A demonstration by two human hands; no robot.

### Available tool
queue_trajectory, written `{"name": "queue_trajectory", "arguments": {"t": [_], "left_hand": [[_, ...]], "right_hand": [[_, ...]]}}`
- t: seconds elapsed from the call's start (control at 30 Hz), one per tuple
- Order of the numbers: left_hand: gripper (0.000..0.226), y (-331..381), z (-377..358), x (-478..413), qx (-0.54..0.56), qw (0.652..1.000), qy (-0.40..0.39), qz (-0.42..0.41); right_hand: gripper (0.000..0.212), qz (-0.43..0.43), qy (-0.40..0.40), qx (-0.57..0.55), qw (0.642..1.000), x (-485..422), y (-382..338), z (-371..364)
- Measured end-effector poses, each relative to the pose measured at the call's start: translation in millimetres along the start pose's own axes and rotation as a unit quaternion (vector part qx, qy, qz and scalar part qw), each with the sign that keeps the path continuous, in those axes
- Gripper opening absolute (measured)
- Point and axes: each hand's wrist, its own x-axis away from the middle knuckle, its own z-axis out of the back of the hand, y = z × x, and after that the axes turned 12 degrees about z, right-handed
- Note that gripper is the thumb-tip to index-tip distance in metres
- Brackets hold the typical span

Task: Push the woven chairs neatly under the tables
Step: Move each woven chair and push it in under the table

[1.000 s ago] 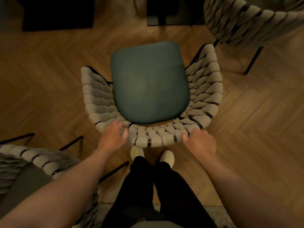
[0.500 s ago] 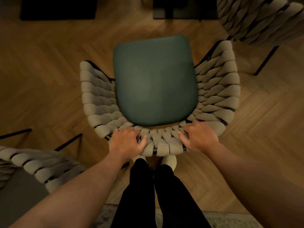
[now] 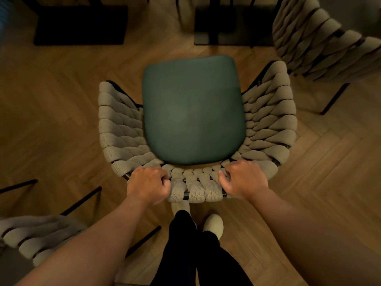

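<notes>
A woven chair (image 3: 121,129) with a beige rope back and a dark green seat cushion (image 3: 193,110) stands right below me on the wooden floor. My left hand (image 3: 148,184) grips the top of its curved backrest left of centre, fingers curled over the rope. My right hand (image 3: 245,180) grips the same rim right of centre. Two dark table bases stand beyond the chair, one (image 3: 80,23) at the top left and one (image 3: 233,23) at the top centre.
A second woven chair (image 3: 325,44) stands at the top right, close to the held chair's right arm. A third woven chair (image 3: 35,236) sits at the bottom left beside my left forearm. My legs and light shoes (image 3: 213,225) are directly behind the chair back.
Both hands have gone from resting near the backrest to gripping its top rim. The chair sits a little farther forward, closer to the table bases.
</notes>
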Motion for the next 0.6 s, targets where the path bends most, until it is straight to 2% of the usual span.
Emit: {"name": "queue_trajectory", "arguments": {"t": [0.2, 0.6], "left_hand": [[0.031, -8.4, 18.3, -50.4, -0.009, 1.0, 0.013, 0.008], [0.025, -24.0, 68.1, -165.2, -0.016, 0.998, 0.04, -0.035]], "right_hand": [[0.05, -0.037, -0.003, -0.025, 0.999, -43.7, 14.4, 16.4], [0.058, -0.076, -0.008, -0.031, 0.997, -142.0, 47.1, 49.1]]}}
